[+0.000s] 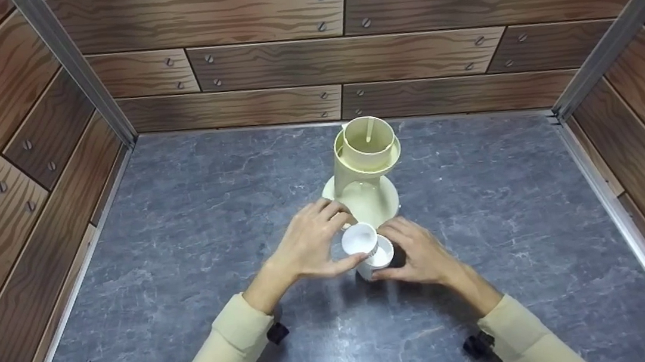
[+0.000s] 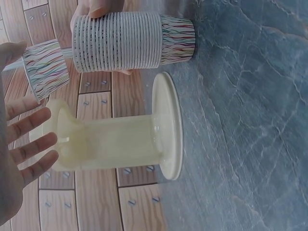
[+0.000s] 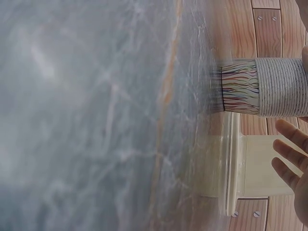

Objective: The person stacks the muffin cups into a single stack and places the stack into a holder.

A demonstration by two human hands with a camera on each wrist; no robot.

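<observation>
My left hand (image 1: 309,241) pinches a single paper cup (image 2: 46,68), white inside with wavy coloured lines outside, between thumb and index finger; its other fingers spread away. That cup is tilted just above the top of a tall stack of matching paper cups (image 2: 118,42). Around the upper part of the stack, my right hand (image 1: 417,253) grips with thumb and index finger, its other fingers extended in the right wrist view. The stack stands upright on the table. Right behind both hands rises a cream plastic cylindrical holder (image 1: 351,169) with a wide, open top and a round base (image 2: 168,126).
The dark grey marbled tabletop (image 1: 230,214) extends around the hands. Wood-patterned panels (image 1: 262,64) close off the back and both sides, with metal strips (image 1: 633,232) along the edges. Dark wrist straps (image 1: 277,332) show at the sleeves.
</observation>
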